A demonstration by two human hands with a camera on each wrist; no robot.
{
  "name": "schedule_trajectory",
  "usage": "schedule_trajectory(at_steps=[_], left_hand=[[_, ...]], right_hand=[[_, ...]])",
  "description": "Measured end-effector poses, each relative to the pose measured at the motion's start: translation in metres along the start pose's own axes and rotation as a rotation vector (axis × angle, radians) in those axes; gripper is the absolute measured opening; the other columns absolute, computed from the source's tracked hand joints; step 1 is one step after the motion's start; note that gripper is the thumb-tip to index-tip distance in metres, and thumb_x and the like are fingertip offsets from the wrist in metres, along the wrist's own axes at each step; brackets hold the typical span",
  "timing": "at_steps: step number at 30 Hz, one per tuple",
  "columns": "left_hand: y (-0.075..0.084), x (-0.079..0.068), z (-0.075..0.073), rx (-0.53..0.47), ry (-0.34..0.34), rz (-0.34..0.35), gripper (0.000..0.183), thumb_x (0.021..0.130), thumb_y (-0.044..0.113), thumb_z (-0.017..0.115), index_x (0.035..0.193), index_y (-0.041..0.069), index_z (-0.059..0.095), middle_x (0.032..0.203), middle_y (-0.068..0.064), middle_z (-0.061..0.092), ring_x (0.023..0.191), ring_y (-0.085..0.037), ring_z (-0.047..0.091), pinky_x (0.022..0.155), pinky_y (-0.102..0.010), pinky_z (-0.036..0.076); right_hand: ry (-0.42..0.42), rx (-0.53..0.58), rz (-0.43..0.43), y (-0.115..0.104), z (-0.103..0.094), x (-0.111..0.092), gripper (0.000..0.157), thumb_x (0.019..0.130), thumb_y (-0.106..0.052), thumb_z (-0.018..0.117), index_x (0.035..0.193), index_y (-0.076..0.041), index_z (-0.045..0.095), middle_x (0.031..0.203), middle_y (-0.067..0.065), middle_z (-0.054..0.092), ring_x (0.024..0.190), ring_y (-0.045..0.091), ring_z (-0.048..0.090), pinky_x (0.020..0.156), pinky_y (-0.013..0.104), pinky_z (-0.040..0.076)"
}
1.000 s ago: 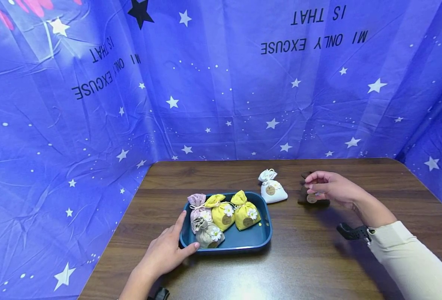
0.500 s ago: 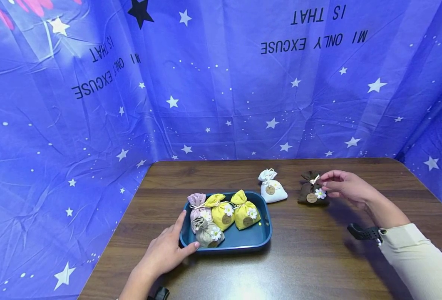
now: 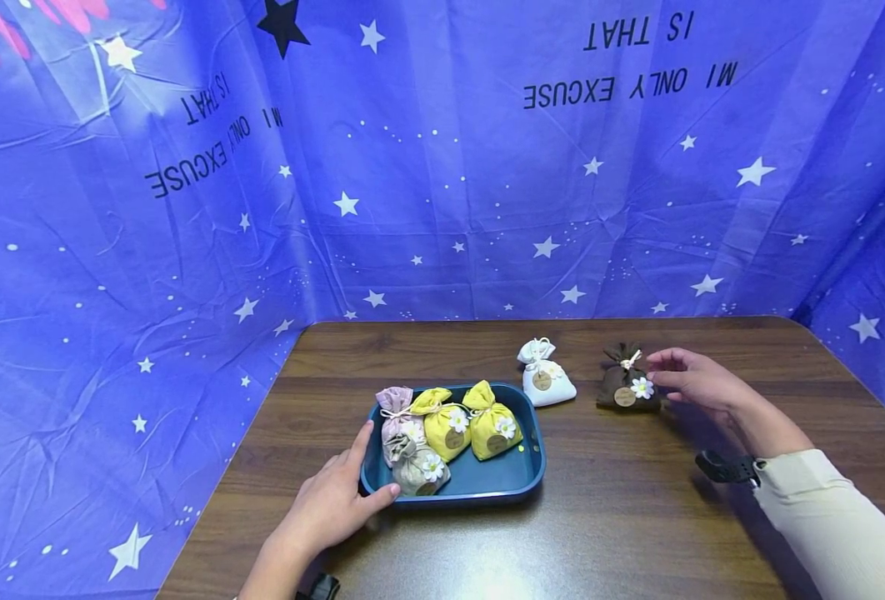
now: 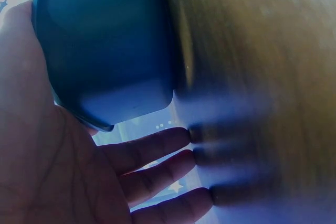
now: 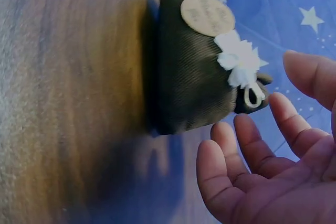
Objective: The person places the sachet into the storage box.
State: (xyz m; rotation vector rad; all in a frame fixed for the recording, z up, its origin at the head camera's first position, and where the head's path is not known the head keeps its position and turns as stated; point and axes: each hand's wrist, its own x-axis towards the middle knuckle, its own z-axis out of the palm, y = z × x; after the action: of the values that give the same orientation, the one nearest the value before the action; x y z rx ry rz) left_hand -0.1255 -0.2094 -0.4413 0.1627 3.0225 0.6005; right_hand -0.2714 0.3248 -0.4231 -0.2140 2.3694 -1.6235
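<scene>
A dark brown drawstring sachet (image 3: 622, 387) with a white daisy and a round tag stands on the table at the right. Just right of it is my right hand (image 3: 701, 387), its fingers spread and loosely bent around nothing. In the right wrist view the fingertips (image 5: 223, 129) come close to the lower side of the brown sachet (image 5: 197, 72). My left hand (image 3: 333, 500) rests against the left front corner of a dark blue tray (image 3: 487, 498), with index finger and thumb at its rim. Its other fingers (image 4: 163, 174) extend straight beside the tray, tips at the tabletop.
Inside the tray lie two yellow sachets (image 3: 446, 429), a pink one (image 3: 397, 417) and a grey-beige one (image 3: 412, 473). A white sachet (image 3: 547, 383) sits between the tray and the brown sachet. Behind the wooden table (image 3: 600, 517) hangs a blue starry cloth (image 3: 442, 208).
My right hand has drawn back to the right from in front of the brown sachet, which now shows fully and stays in place. The left hand and tray have not moved.
</scene>
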Motion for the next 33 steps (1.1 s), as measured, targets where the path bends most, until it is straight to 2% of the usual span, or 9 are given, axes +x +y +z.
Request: schedule_trajectory(at_steps=[3, 8, 10, 14, 21, 27, 33], left_hand=[[0.000, 0.000, 0.000, -0.002, -0.003, -0.001, 0.102, 0.083, 0.073, 0.061, 0.160, 0.021, 0.018, 0.140, -0.019, 0.054, 0.126, -0.039, 0.052, 0.093, -0.062, 0.044], [0.001, -0.001, 0.000, 0.000, -0.001, 0.000, 0.102, 0.083, 0.073, 0.061, 0.160, 0.021, 0.019, 0.139, -0.019, 0.055, 0.125, -0.037, 0.053, 0.091, -0.061, 0.045], [0.001, 0.000, 0.000, 0.001, 0.000, 0.000, 0.102, 0.082, 0.073, 0.061, 0.160, 0.021, 0.019, 0.139, -0.019, 0.056, 0.125, -0.037, 0.053, 0.091, -0.061, 0.045], [0.001, 0.000, 0.000, 0.003, 0.001, -0.002, 0.102, 0.082, 0.073, 0.060, 0.160, 0.021, 0.019, 0.140, -0.019, 0.055, 0.126, -0.038, 0.053, 0.091, -0.061, 0.045], [0.000, 0.001, 0.000, 0.003, -0.001, -0.003, 0.103, 0.082, 0.074, 0.059, 0.160, 0.021, 0.018, 0.141, -0.019, 0.054, 0.127, -0.038, 0.052, 0.092, -0.061, 0.045], [0.000, 0.001, 0.000, 0.006, -0.002, -0.003, 0.103, 0.082, 0.075, 0.059, 0.160, 0.021, 0.018, 0.141, -0.019, 0.054, 0.127, -0.038, 0.052, 0.092, -0.062, 0.044], [0.000, 0.000, 0.000, 0.007, -0.005, -0.007, 0.103, 0.082, 0.074, 0.060, 0.160, 0.021, 0.019, 0.140, -0.018, 0.055, 0.125, -0.037, 0.053, 0.091, -0.061, 0.045]], right_hand=[[-0.004, -0.023, 0.007, 0.003, 0.003, 0.003, 0.051, 0.097, -0.014, 0.063, 0.135, 0.013, 0.039, 0.113, 0.003, 0.056, 0.091, 0.005, 0.057, 0.078, 0.036, 0.053], [-0.040, -0.023, 0.019, 0.006, 0.006, 0.005, 0.057, 0.098, -0.012, 0.061, 0.139, 0.015, 0.032, 0.128, 0.022, 0.049, 0.092, 0.006, 0.055, 0.076, 0.035, 0.051], [-0.053, -0.020, 0.025, 0.008, 0.007, 0.006, 0.059, 0.098, -0.012, 0.060, 0.141, 0.015, 0.030, 0.132, 0.025, 0.045, 0.092, 0.007, 0.054, 0.074, 0.034, 0.050], [-0.060, -0.018, 0.047, 0.009, 0.009, 0.007, 0.062, 0.097, -0.013, 0.062, 0.142, 0.013, 0.030, 0.131, 0.023, 0.045, 0.094, 0.009, 0.053, 0.076, 0.036, 0.048], [-0.075, -0.039, 0.056, 0.009, 0.010, 0.009, 0.066, 0.097, -0.018, 0.063, 0.144, 0.013, 0.029, 0.139, 0.029, 0.038, 0.099, 0.012, 0.052, 0.080, 0.038, 0.046], [-0.071, -0.054, 0.080, 0.010, 0.010, 0.012, 0.066, 0.095, -0.018, 0.066, 0.142, 0.013, 0.032, 0.128, 0.023, 0.046, 0.098, 0.014, 0.053, 0.079, 0.038, 0.046], [-0.075, -0.053, 0.087, 0.012, 0.009, 0.013, 0.066, 0.095, -0.018, 0.067, 0.142, 0.013, 0.033, 0.126, 0.020, 0.049, 0.097, 0.013, 0.054, 0.078, 0.039, 0.047]])
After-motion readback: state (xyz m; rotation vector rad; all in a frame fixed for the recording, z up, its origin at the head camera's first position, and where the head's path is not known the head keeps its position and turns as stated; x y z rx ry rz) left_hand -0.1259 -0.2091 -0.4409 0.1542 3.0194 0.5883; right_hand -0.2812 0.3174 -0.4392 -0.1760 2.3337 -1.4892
